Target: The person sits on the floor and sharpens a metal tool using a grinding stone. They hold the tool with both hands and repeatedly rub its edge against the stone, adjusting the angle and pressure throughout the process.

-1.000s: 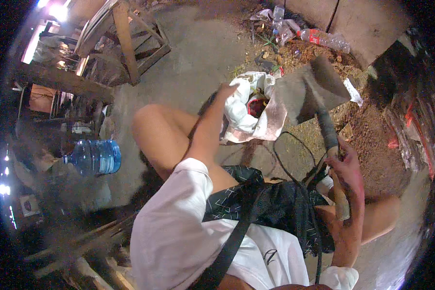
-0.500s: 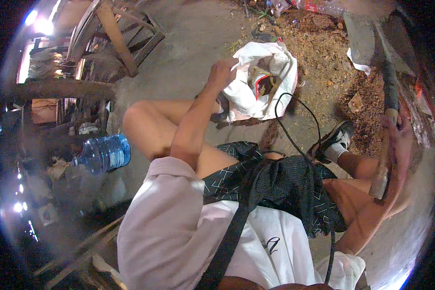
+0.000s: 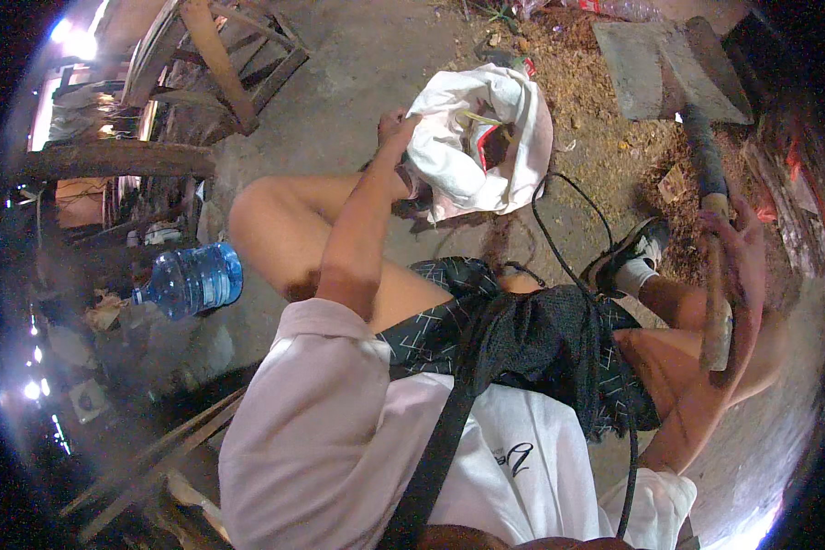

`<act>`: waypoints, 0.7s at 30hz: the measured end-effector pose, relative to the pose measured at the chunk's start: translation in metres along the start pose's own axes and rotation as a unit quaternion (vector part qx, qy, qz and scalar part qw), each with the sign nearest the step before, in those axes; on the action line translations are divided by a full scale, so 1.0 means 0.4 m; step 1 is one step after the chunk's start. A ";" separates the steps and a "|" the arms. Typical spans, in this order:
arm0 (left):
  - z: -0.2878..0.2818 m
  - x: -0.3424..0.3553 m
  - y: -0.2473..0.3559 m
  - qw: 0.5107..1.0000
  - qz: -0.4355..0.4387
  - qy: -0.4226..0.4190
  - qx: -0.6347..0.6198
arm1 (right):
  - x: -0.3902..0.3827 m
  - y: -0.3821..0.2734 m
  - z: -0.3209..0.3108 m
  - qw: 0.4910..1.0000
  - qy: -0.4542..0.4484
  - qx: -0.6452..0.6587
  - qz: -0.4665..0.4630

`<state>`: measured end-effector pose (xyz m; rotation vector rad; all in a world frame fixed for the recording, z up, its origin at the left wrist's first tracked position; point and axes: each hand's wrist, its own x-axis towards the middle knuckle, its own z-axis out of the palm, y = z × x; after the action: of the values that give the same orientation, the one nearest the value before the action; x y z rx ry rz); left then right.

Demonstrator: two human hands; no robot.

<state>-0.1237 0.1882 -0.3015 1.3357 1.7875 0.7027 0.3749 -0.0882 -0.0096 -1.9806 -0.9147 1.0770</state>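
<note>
pinched the left rim of a white sack point(image 3: 449, 174) between the fingers of the left hand point(image 3: 396, 130), with the sack just right of that hand and its mouth gaping; could not make out every fingertip there. glimpsed a red-edged thing point(image 3: 484, 148) inside, too dim to name. wrapped the right hand point(image 3: 735, 234) round the wooden grip of a shovel point(image 3: 701, 151), with the blade beyond that hand and well right of the sack; could not tell whether it touched the dirt point(image 3: 605, 151) or hung over it.

had a looped black cord point(image 3: 546, 240) in the way between both hands, close by the sack's right side. had a dark shoe point(image 3: 649, 247) left of the right hand, at the dirt's near edge, and a paper scrap point(image 3: 674, 183) just beyond it, beside the shovel. met a ragged bundle point(image 3: 788, 215) right of the right hand. saw a blue water jug point(image 3: 197, 280) on its side, left of the left hand and nearer the body, with a wooden frame point(image 3: 220, 64) farther out beyond that same hand.
</note>
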 end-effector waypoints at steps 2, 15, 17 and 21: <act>0.005 0.019 0.023 0.978 0.081 -0.069 0.179 | 0.003 0.025 -0.002 1.000 -0.003 0.014 -0.019; -0.033 0.049 0.163 0.945 0.187 0.170 0.209 | 0.118 0.124 0.054 0.997 -0.037 0.062 0.017; -0.056 0.044 0.172 0.944 0.166 0.155 0.238 | 0.103 0.167 0.094 0.964 -0.053 0.262 0.022; 0.044 -0.042 0.271 0.910 0.249 0.207 0.259 | 0.175 0.369 0.111 0.941 -0.069 0.328 0.046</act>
<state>-0.0498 0.2037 -0.2200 2.1829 2.0734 0.8638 0.4012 -0.0951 -0.1767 -1.4130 -0.4397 1.3712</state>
